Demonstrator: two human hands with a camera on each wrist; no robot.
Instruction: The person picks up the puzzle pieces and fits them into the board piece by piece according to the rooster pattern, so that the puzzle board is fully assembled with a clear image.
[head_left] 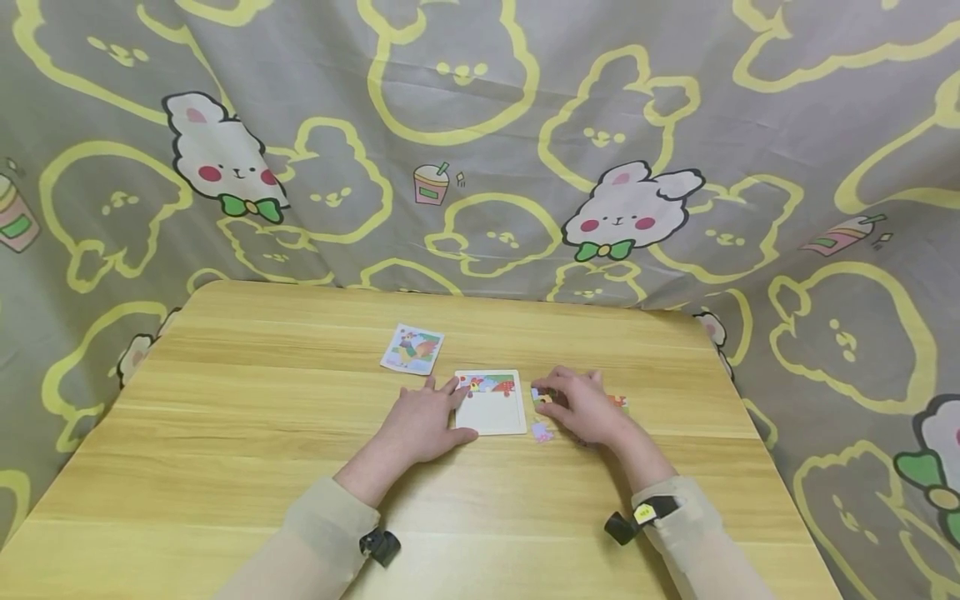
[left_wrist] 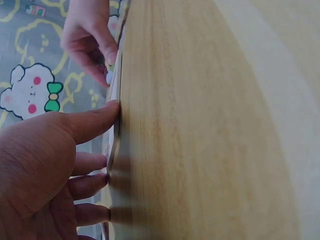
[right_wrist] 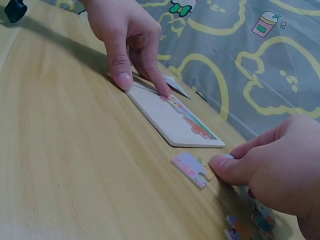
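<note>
Being steadied by the straight-fingered left hand, the tray could be jolted if the piece pinched by the right hand was forced.

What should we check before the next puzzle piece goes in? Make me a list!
1. Tray steadied: ok. The left hand touches the left side of the puzzle tray.
2. Piece picked up: ok. The right hand pinches a puzzle piece beside the tray.
3. Space left: ok. The tray's near part is bare; fitted pieces line its far edge.
4. Picture card uncovered: ok.
5. Right spot for the held piece: cannot tell. The hand hides part of it.
</note>
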